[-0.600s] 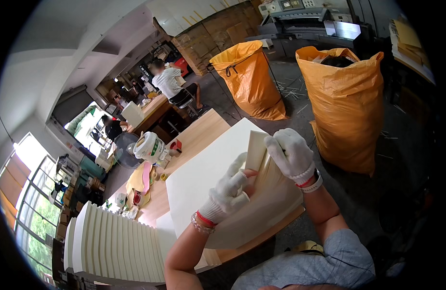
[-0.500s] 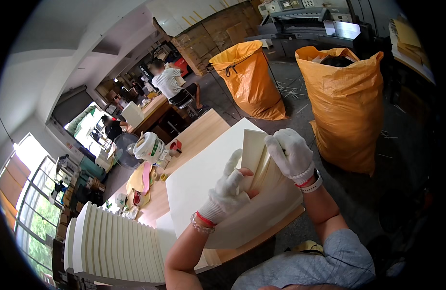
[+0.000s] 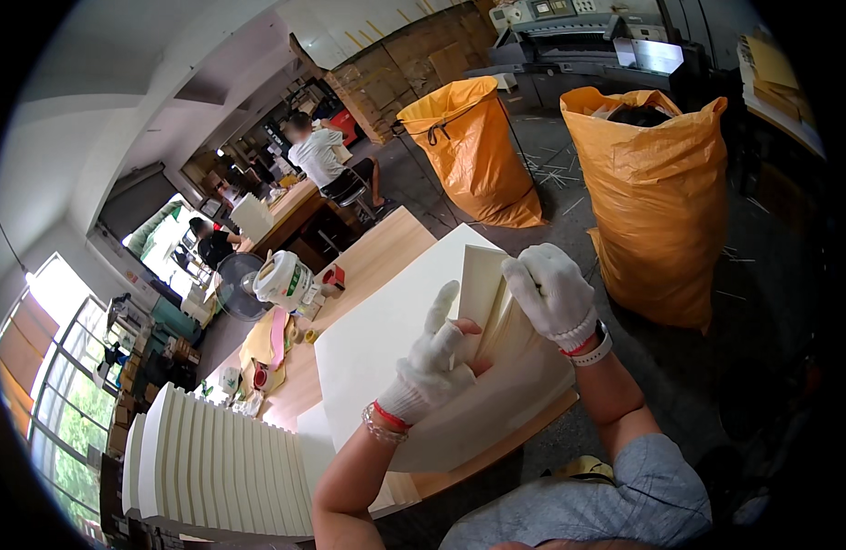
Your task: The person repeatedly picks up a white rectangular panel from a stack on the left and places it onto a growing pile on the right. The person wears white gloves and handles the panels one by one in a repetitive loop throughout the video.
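Work table [image 3: 377, 252], wood-toned, running diagonally under the goods. White paper stack [image 3: 386, 321], broad and flat, on the table, its near edge curving down toward the person. Stepped white bundles [image 3: 230, 458], many pale layers in ridged rows, at the near left, beside the left forearm. Full orange sack [image 3: 657, 211], upright on the floor, right of the table, dark matter at its mouth. Second orange sack [image 3: 478, 156], mouth wide, tied with a dark cord, beyond the table. Grey machine [image 3: 579, 46], with control panel, at the far wall. Co-worker in a white shirt [image 3: 315, 151], seated at a farther bench; another, in dark clothing [image 3: 216, 244], behind. Fan [image 3: 235, 289], round, past the far table side. White bucket [image 3: 281, 278], on the table, left of the stack; small red box [image 3: 334, 276] just beside it. Pink strip [image 3: 278, 332], on the same side.

Right hand [image 3: 553, 293], white-gloved, fingers curled tight, pinching the upper edge of the turned-up sheets [image 3: 479, 286]. Left hand [image 3: 432, 357], white-gloved, fingers apart, index raised, bare tips against the sheets' left side. Sheets raised between the two hands, fanned at the right; both hands cover part of the stack.
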The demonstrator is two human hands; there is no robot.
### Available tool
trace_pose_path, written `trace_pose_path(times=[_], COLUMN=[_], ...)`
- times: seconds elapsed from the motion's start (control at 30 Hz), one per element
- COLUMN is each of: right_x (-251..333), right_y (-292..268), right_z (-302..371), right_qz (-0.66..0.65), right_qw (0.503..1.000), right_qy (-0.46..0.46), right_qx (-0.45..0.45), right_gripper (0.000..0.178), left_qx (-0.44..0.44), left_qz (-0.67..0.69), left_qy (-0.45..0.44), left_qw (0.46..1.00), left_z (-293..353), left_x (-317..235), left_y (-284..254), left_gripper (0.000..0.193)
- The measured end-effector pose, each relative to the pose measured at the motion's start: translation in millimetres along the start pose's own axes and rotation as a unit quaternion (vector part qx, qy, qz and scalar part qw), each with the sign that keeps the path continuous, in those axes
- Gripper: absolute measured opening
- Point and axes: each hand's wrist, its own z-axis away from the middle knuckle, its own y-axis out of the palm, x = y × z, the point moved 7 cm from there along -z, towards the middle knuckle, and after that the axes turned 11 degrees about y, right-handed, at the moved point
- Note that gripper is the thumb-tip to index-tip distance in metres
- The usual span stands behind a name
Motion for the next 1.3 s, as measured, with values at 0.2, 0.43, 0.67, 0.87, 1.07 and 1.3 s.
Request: trace_pose_path(times=[0.2,0.43,0.67,0.87,1.07,1.3], right_x=[-8,-3,-5,-5,-12,-5], right_y=[-2,0,-4,-1,0,-2], right_z=[2,1,2,2,5,4], right_qz=[-0.001,-0.018,-0.003,-0.027,-0.014,-0.016], right_qw=[1.000,1.000,1.000,0.999,0.999,0.999], right_qy=[0.014,0.019,0.018,0.020,0.011,0.035], right_qx=[-0.004,-0.015,-0.001,-0.028,-0.035,-0.020], right_gripper=[0.026,0.028,0.027,0.029,0.030,0.028], left_qx=[0.043,0.039,0.032,0.052,-0.001,0.075], left_qz=[-0.025,0.002,-0.015,0.037,0.012,-0.002], left_qy=[-0.006,-0.004,-0.001,0.031,-0.016,0.012], left_qw=[0.999,0.999,0.999,0.997,1.000,0.997], left_z=[-3,0,-3,-1,-1,2], left_x=[-5,3,-6,2,3,7], left_y=[1,4,-2,3,2,8], left_gripper=[0.053,0.057,0.046,0.046,0.043,0.042])
